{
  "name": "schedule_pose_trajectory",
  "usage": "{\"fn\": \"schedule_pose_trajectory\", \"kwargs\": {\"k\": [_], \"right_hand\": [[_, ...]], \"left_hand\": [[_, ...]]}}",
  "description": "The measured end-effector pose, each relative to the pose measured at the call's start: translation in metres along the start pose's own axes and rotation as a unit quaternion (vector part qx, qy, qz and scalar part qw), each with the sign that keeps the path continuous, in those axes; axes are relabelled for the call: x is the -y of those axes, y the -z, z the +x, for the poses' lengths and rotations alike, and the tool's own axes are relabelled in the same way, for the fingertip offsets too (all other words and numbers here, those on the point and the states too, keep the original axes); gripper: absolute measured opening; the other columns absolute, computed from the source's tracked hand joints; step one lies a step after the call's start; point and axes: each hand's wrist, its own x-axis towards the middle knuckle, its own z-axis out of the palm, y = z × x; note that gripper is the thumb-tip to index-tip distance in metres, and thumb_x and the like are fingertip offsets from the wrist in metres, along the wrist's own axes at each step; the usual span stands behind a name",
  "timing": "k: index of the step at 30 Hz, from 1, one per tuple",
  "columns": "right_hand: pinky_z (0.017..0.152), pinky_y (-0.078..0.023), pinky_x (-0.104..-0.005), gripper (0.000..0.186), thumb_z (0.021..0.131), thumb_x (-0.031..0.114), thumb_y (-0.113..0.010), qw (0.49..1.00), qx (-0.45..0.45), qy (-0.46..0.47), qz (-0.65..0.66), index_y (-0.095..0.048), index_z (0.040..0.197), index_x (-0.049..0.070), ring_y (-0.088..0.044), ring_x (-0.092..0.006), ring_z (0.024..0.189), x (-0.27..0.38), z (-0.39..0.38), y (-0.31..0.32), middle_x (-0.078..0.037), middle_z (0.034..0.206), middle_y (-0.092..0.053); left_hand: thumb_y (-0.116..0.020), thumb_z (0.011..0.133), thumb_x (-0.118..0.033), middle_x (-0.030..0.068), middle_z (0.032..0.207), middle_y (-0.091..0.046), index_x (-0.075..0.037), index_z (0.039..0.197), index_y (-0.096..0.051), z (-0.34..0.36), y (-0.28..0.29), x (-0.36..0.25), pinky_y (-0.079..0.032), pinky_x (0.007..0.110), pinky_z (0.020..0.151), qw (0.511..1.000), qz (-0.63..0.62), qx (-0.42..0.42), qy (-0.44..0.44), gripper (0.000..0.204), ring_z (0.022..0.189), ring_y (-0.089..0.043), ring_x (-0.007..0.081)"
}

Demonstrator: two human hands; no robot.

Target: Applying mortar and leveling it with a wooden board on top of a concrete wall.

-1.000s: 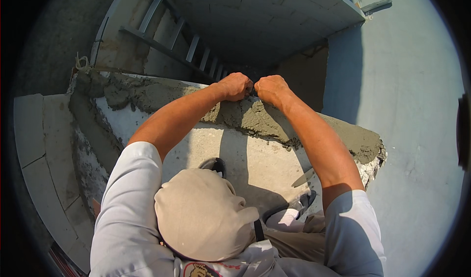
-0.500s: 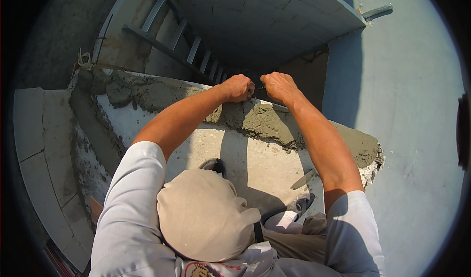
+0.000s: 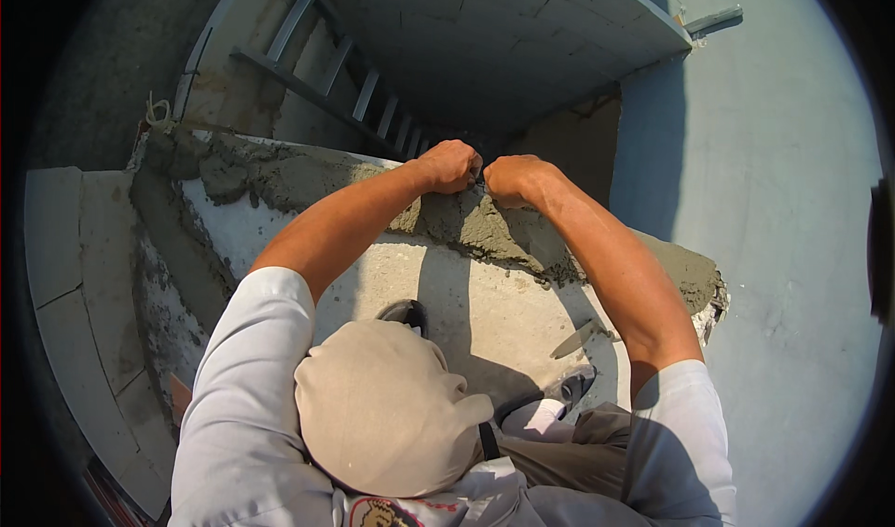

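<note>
Both my hands are closed at the far edge of a low wall topped with rough, wet grey mortar (image 3: 475, 228). My left hand (image 3: 449, 165) is curled over the edge, and my right hand (image 3: 513, 182) is right beside it, slightly lower, fingertips toward the left one. What their fingers grip is too small and hidden to make out. A flat trowel-like blade (image 3: 573, 340) lies on the pale concrete floor (image 3: 443, 303) near my right foot.
Beyond the mortar edge is a deep shadowed opening with a block wall (image 3: 503, 33) and a metal ladder (image 3: 336, 65). Pale blocks (image 3: 65, 238) line the left. A smooth grey surface (image 3: 783, 247) lies at the right, with a short bar (image 3: 716, 19) at the top.
My right hand rose and moved right, apart from my left, half a second ago; it is now back beside it, a little lower. My left hand has barely moved.
</note>
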Motion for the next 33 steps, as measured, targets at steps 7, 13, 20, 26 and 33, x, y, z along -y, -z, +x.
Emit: {"fn": "schedule_pose_trajectory", "kwargs": {"k": [7, 13, 20, 26, 33], "right_hand": [[0.074, -0.056, -0.0460, 0.017, 0.081, 0.005, -0.062, 0.962, -0.234, 0.021, 0.136, -0.076, 0.089, 0.002, -0.073, -0.0374, 0.089, -0.033, 0.001, 0.010, -0.021, 0.089, -0.074], [0.078, -0.061, -0.0420, 0.022, 0.092, 0.014, -0.058, 0.973, -0.221, -0.063, -0.017, -0.079, 0.100, 0.014, -0.076, -0.0281, 0.098, -0.040, 0.010, -0.037, -0.010, 0.100, -0.078], [0.085, -0.059, -0.0459, 0.028, 0.097, 0.019, -0.055, 0.991, -0.109, -0.062, -0.048, -0.077, 0.115, 0.019, -0.075, -0.0253, 0.104, -0.025, 0.001, -0.020, -0.006, 0.112, -0.078], [0.107, -0.037, -0.0639, 0.028, 0.100, 0.021, -0.056, 0.979, -0.093, -0.078, -0.161, -0.077, 0.118, 0.016, -0.070, -0.0297, 0.114, -0.003, -0.005, -0.013, -0.010, 0.113, -0.077], [0.106, -0.039, -0.0536, 0.026, 0.100, 0.024, -0.058, 0.967, -0.191, -0.044, -0.161, -0.079, 0.106, 0.012, -0.068, -0.0305, 0.114, 0.001, -0.022, -0.007, -0.012, 0.103, -0.078]], "left_hand": [[-0.069, 0.080, -0.010, 0.0192, 0.091, -0.074, -0.004, 0.088, -0.074, 0.000, 0.001, 0.000, -0.055, 0.046, 0.082, 1.000, -0.008, -0.006, 0.010, 0.011, 0.093, -0.070, 0.0406], [-0.068, 0.079, -0.008, 0.0187, 0.088, -0.073, -0.004, 0.085, -0.073, 0.005, -0.003, 0.001, -0.055, 0.046, 0.080, 1.000, -0.003, -0.009, -0.017, 0.009, 0.090, -0.070, 0.0392], [-0.067, 0.080, -0.010, 0.0199, 0.090, -0.073, -0.006, 0.088, -0.073, -0.001, 0.000, -0.002, -0.055, 0.047, 0.081, 1.000, 0.005, -0.007, -0.003, 0.011, 0.094, -0.070, 0.0395], [-0.068, 0.080, -0.009, 0.0194, 0.091, -0.074, -0.006, 0.089, -0.074, 0.001, -0.001, -0.003, -0.055, 0.047, 0.081, 1.000, 0.003, 0.005, 0.004, 0.011, 0.095, -0.070, 0.0396], [-0.071, 0.083, -0.011, 0.0200, 0.097, -0.074, -0.003, 0.096, -0.076, -0.005, 0.007, -0.016, -0.056, 0.047, 0.087, 1.000, 0.012, 0.011, 0.017, 0.016, 0.100, -0.070, 0.0410]]}}
